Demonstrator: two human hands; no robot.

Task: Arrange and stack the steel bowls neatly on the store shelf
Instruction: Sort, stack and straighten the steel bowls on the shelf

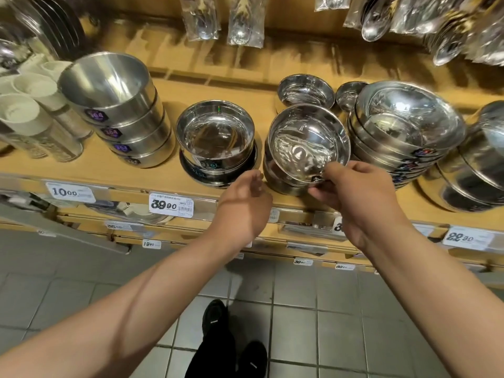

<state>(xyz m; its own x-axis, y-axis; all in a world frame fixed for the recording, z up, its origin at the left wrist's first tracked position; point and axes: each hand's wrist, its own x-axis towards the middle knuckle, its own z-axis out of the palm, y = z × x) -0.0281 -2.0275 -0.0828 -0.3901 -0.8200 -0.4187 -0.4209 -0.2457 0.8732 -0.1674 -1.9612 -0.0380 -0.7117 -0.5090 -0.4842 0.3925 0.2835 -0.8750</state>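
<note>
A steel bowl point(305, 135) sits tilted on top of a short stack of bowls at the middle of the wooden shelf point(152, 170). My right hand point(351, 192) pinches its near rim, thumb over the edge and fingers under it. My left hand point(245, 203) hovers just left of that stack near the shelf edge, fingers loosely curled and holding nothing. Left of it stands a straight-walled bowl stack point(215, 137). A tall stack of deep bowls point(117, 105) stands further left. A leaning stack of wide bowls point(403, 126) is on the right.
Two small bowls point(305, 90) sit behind the middle stack. White cups point(30, 105) stand at the far left, larger steel pots point(480, 165) at the far right. Packaged spoons point(240, 20) hang above. Price tags point(171, 207) line the shelf edge; tiled floor lies below.
</note>
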